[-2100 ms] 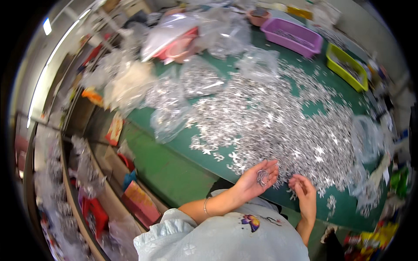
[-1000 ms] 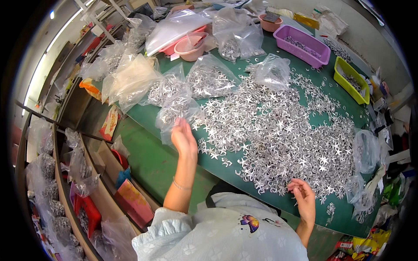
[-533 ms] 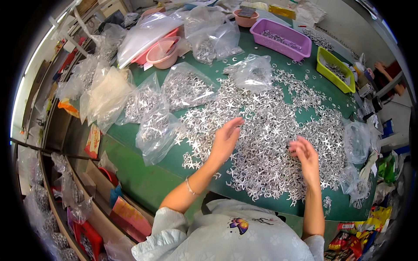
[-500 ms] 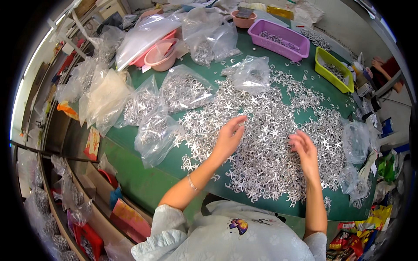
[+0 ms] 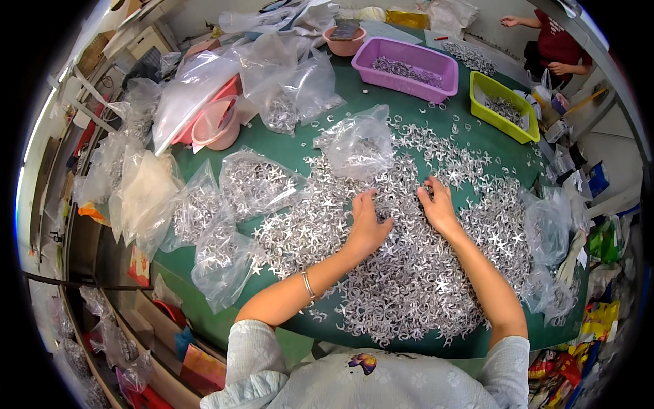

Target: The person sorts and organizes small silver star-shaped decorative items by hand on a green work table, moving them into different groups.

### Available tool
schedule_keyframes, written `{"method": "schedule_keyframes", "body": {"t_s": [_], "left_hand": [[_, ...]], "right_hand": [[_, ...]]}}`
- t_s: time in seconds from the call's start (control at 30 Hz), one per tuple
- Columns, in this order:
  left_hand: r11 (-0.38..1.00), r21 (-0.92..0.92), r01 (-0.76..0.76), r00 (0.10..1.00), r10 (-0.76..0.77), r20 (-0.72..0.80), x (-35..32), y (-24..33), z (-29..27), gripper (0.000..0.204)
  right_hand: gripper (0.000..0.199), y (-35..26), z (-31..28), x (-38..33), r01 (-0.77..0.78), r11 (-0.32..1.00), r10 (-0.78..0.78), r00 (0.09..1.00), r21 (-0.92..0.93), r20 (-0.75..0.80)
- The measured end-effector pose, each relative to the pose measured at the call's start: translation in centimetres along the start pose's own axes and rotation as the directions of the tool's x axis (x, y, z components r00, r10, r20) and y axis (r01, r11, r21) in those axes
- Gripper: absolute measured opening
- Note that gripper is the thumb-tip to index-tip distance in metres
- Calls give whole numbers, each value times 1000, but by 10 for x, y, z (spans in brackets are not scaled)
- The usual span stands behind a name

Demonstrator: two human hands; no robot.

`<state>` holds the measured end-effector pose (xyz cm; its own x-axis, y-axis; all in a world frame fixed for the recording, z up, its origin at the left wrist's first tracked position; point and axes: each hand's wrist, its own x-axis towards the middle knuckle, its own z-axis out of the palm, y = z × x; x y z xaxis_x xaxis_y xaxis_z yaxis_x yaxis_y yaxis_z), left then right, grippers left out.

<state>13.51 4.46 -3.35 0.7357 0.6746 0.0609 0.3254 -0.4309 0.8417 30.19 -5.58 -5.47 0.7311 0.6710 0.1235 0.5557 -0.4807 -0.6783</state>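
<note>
Two bare hands are pressing into a heap of small silver stars (image 5: pixel 409 273) spread across a green table (image 5: pixel 300 146). The left hand (image 5: pixel 368 225) is lying palm down on the heap, fingers loosely curled into the pieces; whether it is gripping any cannot be told. The right hand (image 5: pixel 436 208) is resting just beside it, fingers bent and tips buried among the stars, its hold likewise unclear. A thin bracelet (image 5: pixel 308 284) is circling the left wrist. The heap is covering most of the table's near and middle part, running from the person's pale shirt (image 5: pixel 381 382) outward.

A clear bag (image 5: pixel 357 143) partly filled with stars is sitting just beyond the hands. More clear bags of stars (image 5: pixel 225 218) are lying to the left, near the table's edge, with other bags (image 5: pixel 286 82) piled farther back. A pink bowl (image 5: pixel 216 126) is tilting among those at the far left. A purple tray (image 5: pixel 405 65) holding silver pieces is standing at the far side, a yellow-green tray (image 5: pixel 501 105) to its right, and a small pink bowl (image 5: pixel 344 41) behind. Two more bags (image 5: pixel 548 232) are slumping at the right edge. Another person in a red top (image 5: pixel 558 41) is sitting beyond the far right corner.
</note>
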Motion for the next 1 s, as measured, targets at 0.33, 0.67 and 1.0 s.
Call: {"method": "schedule_keyframes", "body": {"t_s": [0.33, 0.67, 1.0], "left_hand": [[997, 69, 26, 999, -29, 44, -4, -5, 6, 77], [944, -125, 304, 946, -284, 155, 5, 7, -7, 84], [922, -74, 381, 911, -360, 203, 18, 7, -8, 82]], "right_hand": [[48, -5, -10, 15, -354, 897, 328, 934, 263, 140], [39, -17, 7, 0, -343, 837, 340, 937, 427, 85], [44, -11, 5, 5, -308, 937, 289, 949, 164, 129]]}}
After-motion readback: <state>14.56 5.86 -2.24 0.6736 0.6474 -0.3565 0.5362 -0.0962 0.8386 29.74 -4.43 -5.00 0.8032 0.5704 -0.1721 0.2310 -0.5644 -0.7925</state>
